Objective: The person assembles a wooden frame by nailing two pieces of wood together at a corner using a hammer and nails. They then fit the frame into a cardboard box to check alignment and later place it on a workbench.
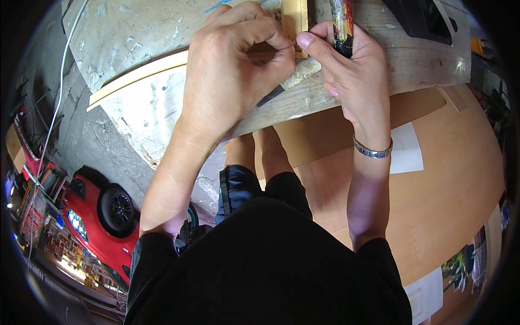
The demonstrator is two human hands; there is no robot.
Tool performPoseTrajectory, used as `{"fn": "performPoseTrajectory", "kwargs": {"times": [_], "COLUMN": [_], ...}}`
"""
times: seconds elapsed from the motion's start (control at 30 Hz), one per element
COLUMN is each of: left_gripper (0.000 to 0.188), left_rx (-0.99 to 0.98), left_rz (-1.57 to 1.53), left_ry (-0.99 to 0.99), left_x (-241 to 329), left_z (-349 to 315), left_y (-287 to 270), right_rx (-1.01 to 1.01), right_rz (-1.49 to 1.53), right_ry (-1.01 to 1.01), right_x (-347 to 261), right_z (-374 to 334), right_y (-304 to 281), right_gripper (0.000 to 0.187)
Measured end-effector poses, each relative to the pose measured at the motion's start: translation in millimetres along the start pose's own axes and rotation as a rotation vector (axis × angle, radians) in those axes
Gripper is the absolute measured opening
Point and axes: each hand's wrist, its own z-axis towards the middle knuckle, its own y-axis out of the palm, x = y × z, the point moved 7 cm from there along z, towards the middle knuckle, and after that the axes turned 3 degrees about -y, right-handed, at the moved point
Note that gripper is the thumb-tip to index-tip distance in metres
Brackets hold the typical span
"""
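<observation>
wood strip (295, 19) pinched by both hands.

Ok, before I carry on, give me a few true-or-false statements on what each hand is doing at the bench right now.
1. The right hand grips a dark-handled tool. True.
2. The left hand hangs free, away from the bench. False: it presses down by the wooden strip on the workbench.
3. A metal bracelet sits on the right wrist. True.
4. A blue car is parked beside the bench. False: the car is red.
</observation>
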Motion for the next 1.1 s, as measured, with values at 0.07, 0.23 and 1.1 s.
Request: {"fn": "performPoseTrajectory", "kwargs": {"times": [0.07,0.23,1.1], "left_gripper": [0.006,0.006,0.018], "left_rx": [-0.006,-0.044,-0.302], "left_rz": [-0.026,-0.054,-0.146], "left_ry": [-0.013,-0.081,-0.200], "left_x": [-1,-4,-33], "left_z": [0,2,22], "left_y": [0,-1,-7], "right_rx": [0.000,0.015,0.000], "right_rz": [-0.005,-0.027,-0.006], "right_ry": [0.001,-0.004,0.000], "right_x": [0,0,1], "right_z": [0,-1,-1], "right_y": [0,0,1], "right_gripper": [0.019,0.019,0.016]}}
